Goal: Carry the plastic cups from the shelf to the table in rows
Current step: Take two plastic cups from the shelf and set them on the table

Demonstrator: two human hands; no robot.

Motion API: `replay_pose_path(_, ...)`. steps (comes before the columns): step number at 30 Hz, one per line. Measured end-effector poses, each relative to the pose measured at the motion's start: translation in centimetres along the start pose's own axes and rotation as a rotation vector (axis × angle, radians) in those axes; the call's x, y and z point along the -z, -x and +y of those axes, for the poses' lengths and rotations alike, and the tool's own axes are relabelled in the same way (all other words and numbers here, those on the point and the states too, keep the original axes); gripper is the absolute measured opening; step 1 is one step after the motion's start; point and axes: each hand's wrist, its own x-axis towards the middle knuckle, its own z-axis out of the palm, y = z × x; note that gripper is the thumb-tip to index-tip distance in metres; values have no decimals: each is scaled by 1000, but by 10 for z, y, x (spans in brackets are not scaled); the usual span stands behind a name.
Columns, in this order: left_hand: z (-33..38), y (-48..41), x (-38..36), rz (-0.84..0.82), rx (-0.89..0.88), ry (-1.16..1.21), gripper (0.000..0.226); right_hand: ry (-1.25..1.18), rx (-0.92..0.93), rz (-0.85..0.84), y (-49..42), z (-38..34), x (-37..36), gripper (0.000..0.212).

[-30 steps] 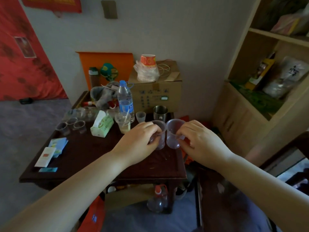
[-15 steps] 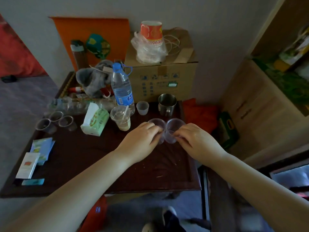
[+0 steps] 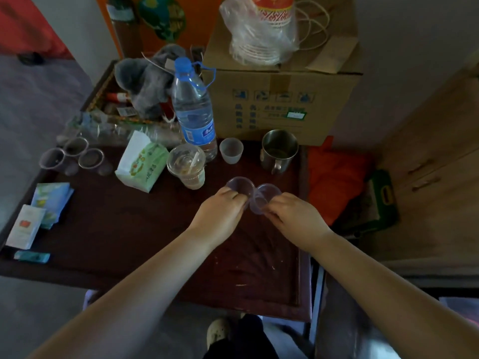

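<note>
Setting down two clear cups on the dark counter [image 3: 129, 229], one in each of the hands. Left hand [image 3: 220, 216] closing around the left cup [image 3: 239, 186], fingers curled at its near side; right hand [image 3: 295, 218] pinching the right cup [image 3: 267, 195] at its wall, this one tilting a little toward the left one, rims touching or nearly touching. Holding both near the right end of the counter, in front of the steel mug [image 3: 278, 149] and the small white cup [image 3: 231, 150], just right of the drink cup with a straw [image 3: 187, 165]. Not possible to tell whether the bottoms are already resting on the wood or hanging just above it. Standing already at the far left edge: three clear cups [image 3: 75, 158] close together, well apart from the two in the hands, with a tissue pack [image 3: 142, 164] and a water bottle [image 3: 193, 107] between. Judging the step as the placing, near its end. Needing next: straightening the tilted cup, lowering both until flat, keeping them side by side so a row is forming, then opening the fingers gently, since such light cups are likely tipping or sliding at a careless release. Probably going back to the shelf afterwards for more, though no shelf cups are showing here.
</note>
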Motion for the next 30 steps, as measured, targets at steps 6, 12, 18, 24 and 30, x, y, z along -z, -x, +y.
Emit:
replay_pose_path(6, -20, -7, -23, 11, 115, 62, 19, 5, 5, -96, -15, 31, -13, 21)
replay_pose_path(12, -31, -12, -42, -13, 147, 46, 19, 81, 39, -144, -28, 41, -32, 19)
replay_pose_path(18, -39, -14, -60, -21, 160, 53, 20, 98, 64, -188, -39, 45, -45, 21)
replay_pose_path(24, -41, -13, -68, -42, 177, 34, 22, 117, 49, -212, -44, 50, -53, 23)
replay_pose_path(30, -40, -12, -75, -49, 181, -33, 20, 127, 49, -210, -45, 54, -57, 20)
